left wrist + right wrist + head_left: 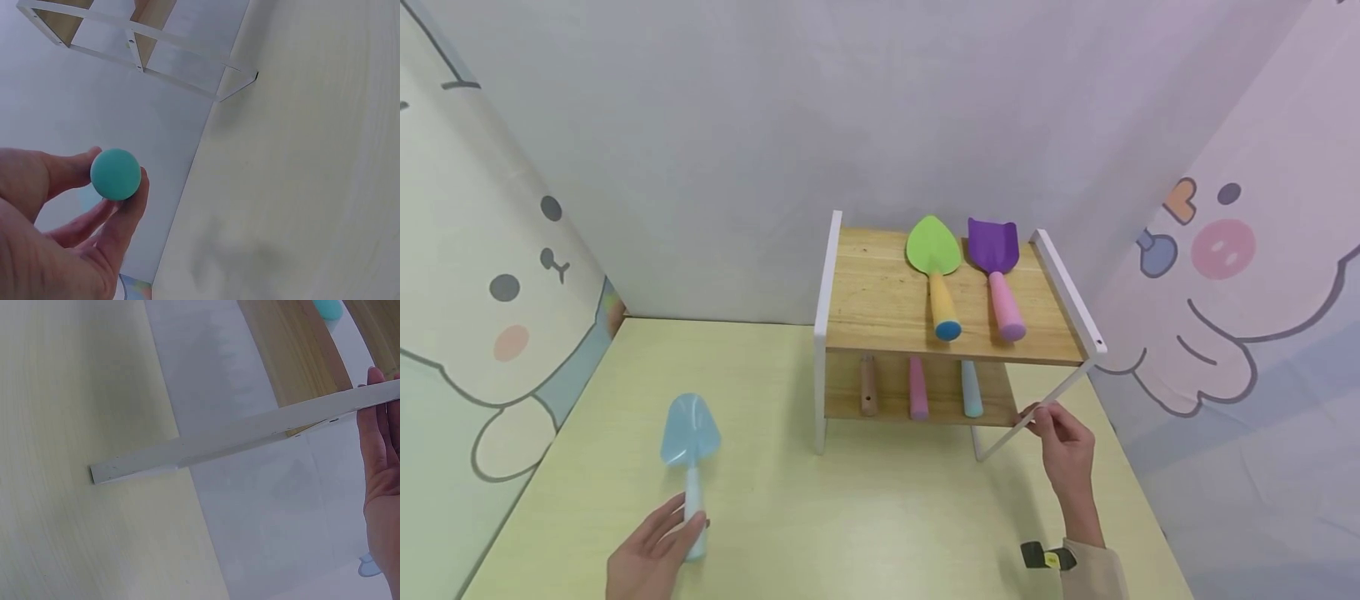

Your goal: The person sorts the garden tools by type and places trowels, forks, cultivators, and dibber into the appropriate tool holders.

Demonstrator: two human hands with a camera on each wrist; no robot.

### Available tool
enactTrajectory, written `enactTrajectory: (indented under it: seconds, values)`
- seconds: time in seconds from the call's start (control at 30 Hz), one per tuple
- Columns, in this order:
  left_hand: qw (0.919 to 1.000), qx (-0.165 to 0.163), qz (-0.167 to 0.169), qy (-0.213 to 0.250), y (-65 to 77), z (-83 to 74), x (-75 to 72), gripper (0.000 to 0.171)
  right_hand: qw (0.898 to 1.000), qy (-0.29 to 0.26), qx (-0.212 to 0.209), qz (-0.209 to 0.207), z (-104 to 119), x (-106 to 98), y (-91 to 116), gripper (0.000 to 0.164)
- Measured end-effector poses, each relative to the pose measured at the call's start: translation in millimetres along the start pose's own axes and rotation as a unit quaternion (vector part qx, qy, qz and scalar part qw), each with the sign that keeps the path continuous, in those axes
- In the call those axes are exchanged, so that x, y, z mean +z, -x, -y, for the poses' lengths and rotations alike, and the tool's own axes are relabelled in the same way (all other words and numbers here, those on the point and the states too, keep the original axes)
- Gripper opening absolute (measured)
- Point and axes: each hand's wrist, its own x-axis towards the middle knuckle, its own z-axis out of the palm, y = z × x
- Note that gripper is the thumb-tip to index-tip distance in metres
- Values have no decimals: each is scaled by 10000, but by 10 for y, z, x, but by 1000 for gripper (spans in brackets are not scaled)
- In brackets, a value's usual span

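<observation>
A light blue toy trowel (691, 433) is pinched by its handle between the thumb and fingers of my left hand (655, 550), above the left part of the table. Its round turquoise handle end (116, 174) faces the left wrist camera. My right hand (1066, 446) grips the slanting white leg of a two-tier wooden shelf (872, 308) beside the lower board; in the right wrist view its fingers (374, 434) lie against the white bar (250, 428). On the top board rest a green trowel with a yellow handle (942, 304) and a purple shovel with a pink handle (1006, 308).
Three handles stick out on the lower board: a brown one (868, 387), a pink one (918, 390) and a light blue one (972, 390). The pale table (760, 500) meets a plain cloth wall (722, 167) behind, with cartoon-printed cloths at both sides.
</observation>
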Motion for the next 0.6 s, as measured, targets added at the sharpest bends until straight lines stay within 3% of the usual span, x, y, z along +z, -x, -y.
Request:
enactTrajectory:
  seconds: [0.4,0.6]
  values:
    - [9990,376,-153,-184,172,-209,119,77,10000,33,-7,3,13,2,-8,18]
    - [9969,758,-226,27,262,-318,185,66,10000,71,31,-5,19,4,1,19]
